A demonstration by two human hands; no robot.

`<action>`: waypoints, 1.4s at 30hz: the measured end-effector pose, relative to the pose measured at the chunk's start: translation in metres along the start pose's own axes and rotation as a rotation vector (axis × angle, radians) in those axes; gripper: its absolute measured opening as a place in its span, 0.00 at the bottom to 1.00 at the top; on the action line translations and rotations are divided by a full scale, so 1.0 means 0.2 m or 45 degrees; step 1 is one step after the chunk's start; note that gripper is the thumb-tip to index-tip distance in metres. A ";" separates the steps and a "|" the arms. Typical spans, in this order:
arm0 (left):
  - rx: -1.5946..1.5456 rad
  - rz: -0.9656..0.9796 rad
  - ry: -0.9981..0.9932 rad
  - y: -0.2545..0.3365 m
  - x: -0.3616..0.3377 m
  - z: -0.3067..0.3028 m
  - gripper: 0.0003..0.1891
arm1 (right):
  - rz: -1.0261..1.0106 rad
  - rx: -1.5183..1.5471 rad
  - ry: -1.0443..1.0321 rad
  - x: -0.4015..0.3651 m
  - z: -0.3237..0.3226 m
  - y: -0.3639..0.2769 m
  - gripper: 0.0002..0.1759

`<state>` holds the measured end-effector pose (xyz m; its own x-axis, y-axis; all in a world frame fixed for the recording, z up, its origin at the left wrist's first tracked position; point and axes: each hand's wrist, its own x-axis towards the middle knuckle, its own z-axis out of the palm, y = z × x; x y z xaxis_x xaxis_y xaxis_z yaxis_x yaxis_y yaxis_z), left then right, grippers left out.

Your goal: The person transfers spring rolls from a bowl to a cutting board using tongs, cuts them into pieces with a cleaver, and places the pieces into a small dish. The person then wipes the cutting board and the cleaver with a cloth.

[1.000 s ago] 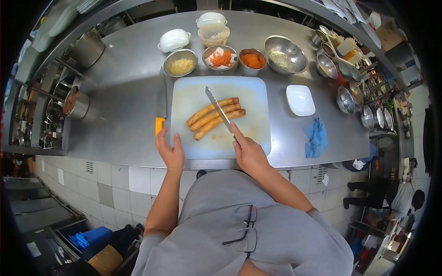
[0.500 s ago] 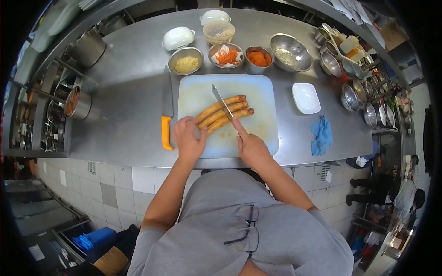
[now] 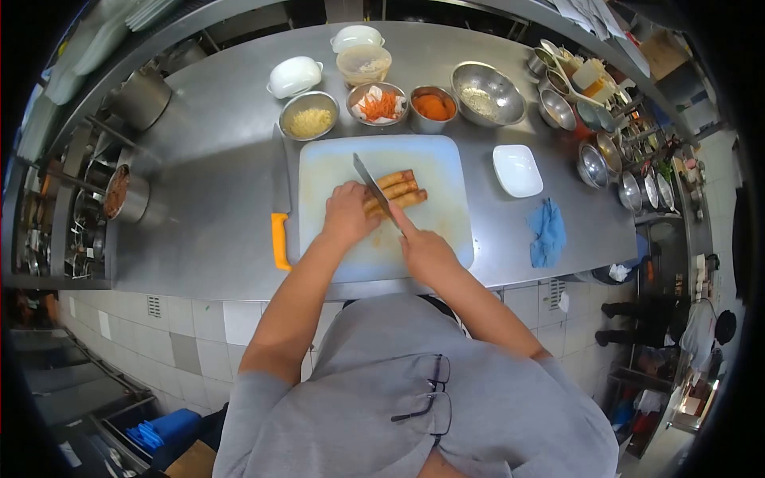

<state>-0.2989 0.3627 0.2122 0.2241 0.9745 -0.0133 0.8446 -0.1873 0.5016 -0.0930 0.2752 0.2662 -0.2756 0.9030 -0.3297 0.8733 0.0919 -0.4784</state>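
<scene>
Several golden-brown fried spring rolls [image 3: 404, 192] lie side by side, slightly slanted, on a white cutting board [image 3: 441, 227]. My left hand [image 3: 348, 215] grips them from the left, fingers curled over and hiding their left parts. My right hand [image 3: 429, 255] is closed around the handle of a knife [image 3: 372, 180]. Its blade crosses over the rolls at a slant, close beside my left fingertips, with the tip pointing to the far left. Crumbs are scattered on the board near me.
A large knife with a yellow handle [image 3: 280, 241] lies left of the board. Behind stand bowls of chopped yellow pieces [image 3: 310, 121], orange shreds [image 3: 377, 105], orange sauce [image 3: 433, 107] and a steel mixing bowl [image 3: 488, 94]. To the right are a white dish [image 3: 518, 170] and blue cloth [image 3: 547, 233].
My left hand has moved from the rolls' left ends up and right onto them, covering more of them. The knife now lies across them beside my fingers. The view has shifted slightly.
</scene>
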 end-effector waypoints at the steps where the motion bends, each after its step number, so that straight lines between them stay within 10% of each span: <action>1: -0.003 0.005 -0.002 -0.01 0.02 0.01 0.34 | 0.000 -0.015 -0.014 0.07 0.00 -0.01 0.42; 22: 0.028 -0.062 -0.048 0.02 -0.01 -0.03 0.34 | -0.006 -0.019 -0.037 0.19 -0.08 -0.03 0.44; 30: -0.026 -0.067 0.271 -0.06 -0.16 -0.07 0.53 | 0.040 0.089 -0.016 0.13 -0.03 0.08 0.43; 42: -0.484 -0.310 0.663 -0.26 -0.49 -0.03 0.36 | -0.231 0.420 0.518 -0.17 -0.05 0.23 0.38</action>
<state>-0.3675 0.2774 0.1930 -0.2934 0.9336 0.2055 0.5910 0.0081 0.8067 -0.0390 0.2534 0.2640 -0.1750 0.9803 0.0915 0.6365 0.1836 -0.7492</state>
